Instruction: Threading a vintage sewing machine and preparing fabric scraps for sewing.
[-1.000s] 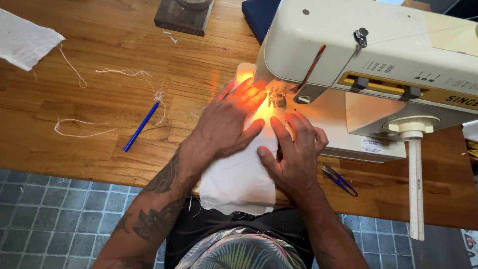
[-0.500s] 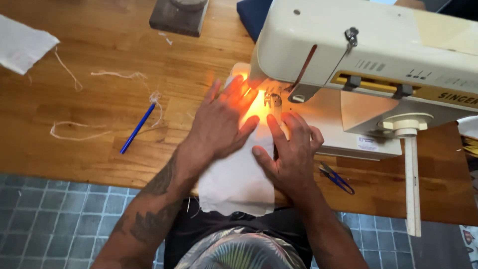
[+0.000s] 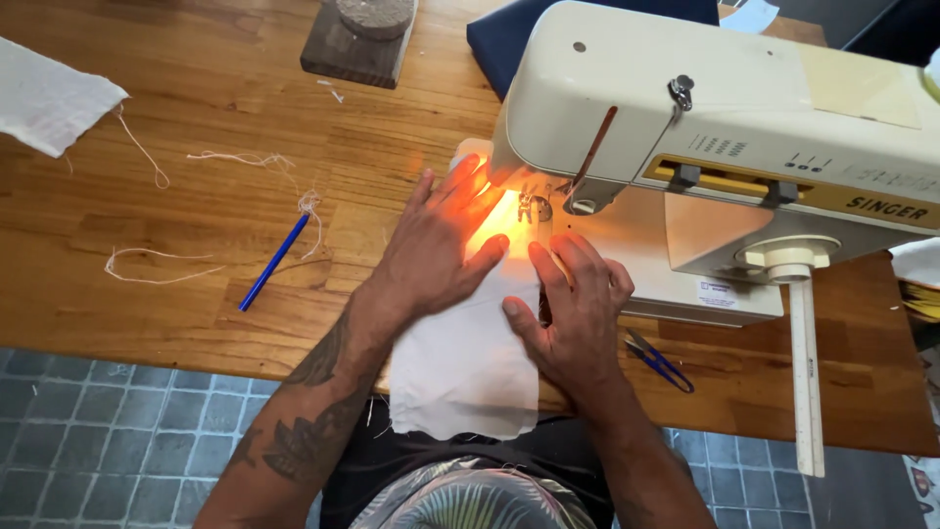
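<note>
A cream sewing machine (image 3: 725, 118) stands on a wooden table (image 3: 196, 196), its lamp glowing orange around the presser foot (image 3: 534, 208). A piece of white cloth (image 3: 465, 367) runs from under the foot toward me and hangs over the table's front edge. My left hand (image 3: 436, 250) lies flat on the cloth, fingers spread, just left of the foot. My right hand (image 3: 573, 309) presses on the cloth's right edge in front of the foot, fingers pointing at the needle.
A blue pen (image 3: 274, 263) and loose white threads (image 3: 147, 264) lie left of my hands. Small blue snips (image 3: 658, 360) sit right of my right hand. A white cloth scrap (image 3: 49, 98) is far left, a wooden block (image 3: 357, 39) behind, a white ruler (image 3: 808, 382) at right.
Both hands stay flat on the cloth by the presser foot; the left fingers have spread a little. Mostly the view has shifted slightly.
</note>
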